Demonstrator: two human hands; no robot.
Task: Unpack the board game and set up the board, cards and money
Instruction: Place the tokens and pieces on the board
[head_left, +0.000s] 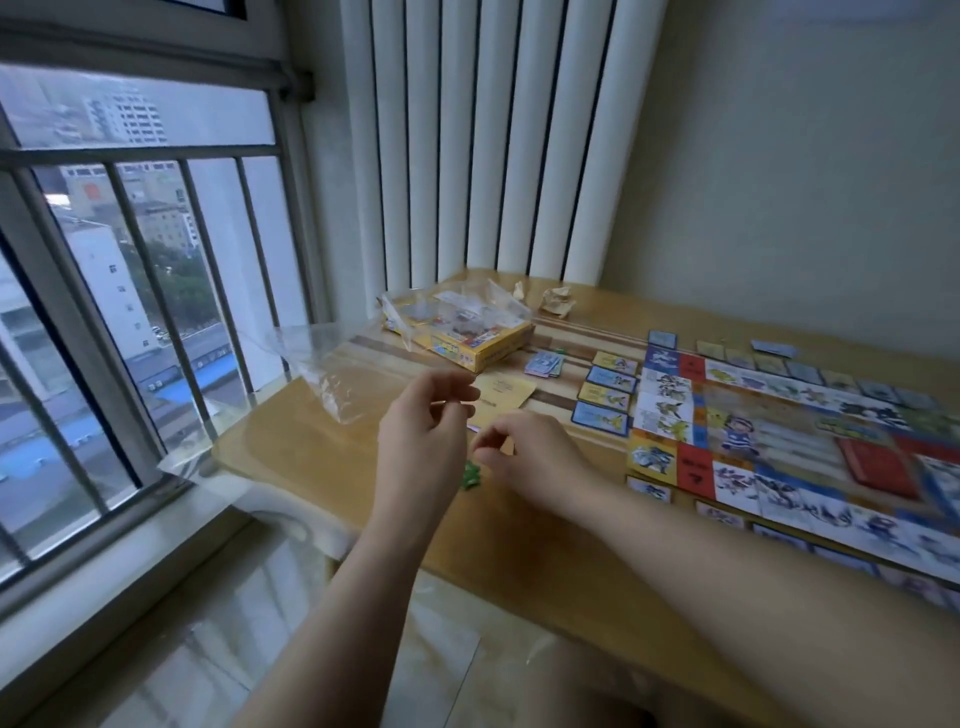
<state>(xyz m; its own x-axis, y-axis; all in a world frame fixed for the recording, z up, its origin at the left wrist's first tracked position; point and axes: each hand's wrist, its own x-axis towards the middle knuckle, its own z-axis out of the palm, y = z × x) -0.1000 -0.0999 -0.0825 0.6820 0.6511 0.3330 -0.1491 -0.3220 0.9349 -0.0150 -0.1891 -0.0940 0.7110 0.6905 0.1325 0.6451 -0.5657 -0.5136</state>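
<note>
Head view: a wooden table (519, 545) carried the whole game beside a barred window.
Board: one board (779, 441) lay unfolded and flat, well to the right of both hands, its long edge running away to the right.
Box: one yellow box (483, 348) sat at the far end, beyond the hands, with clear wrap over it.
Clear bag: one clear bag (337, 384) showed left of the hands near the window edge; whether it touched a hand could not be told.
Leaflet: one yellow leaflet (506, 395) lay just beyond the hands.
Cards: four cards (605, 397) stood in a column along the board's left edge, plus one small stack (543, 362); the rest were too blurred to count.
Left hand: the left hand (423, 431) had curled fingers, thumb near forefinger; contents unclear.
Right hand: the right hand (524, 457) had its fingertips drawn together; what they held, if anything, was too small to tell.
Green pieces: one small cluster of green pieces (470, 475) lay between the hands, just below the right fingertips; that hand seemed nearer. No long axis showed.
Money: none recognisable.
</note>
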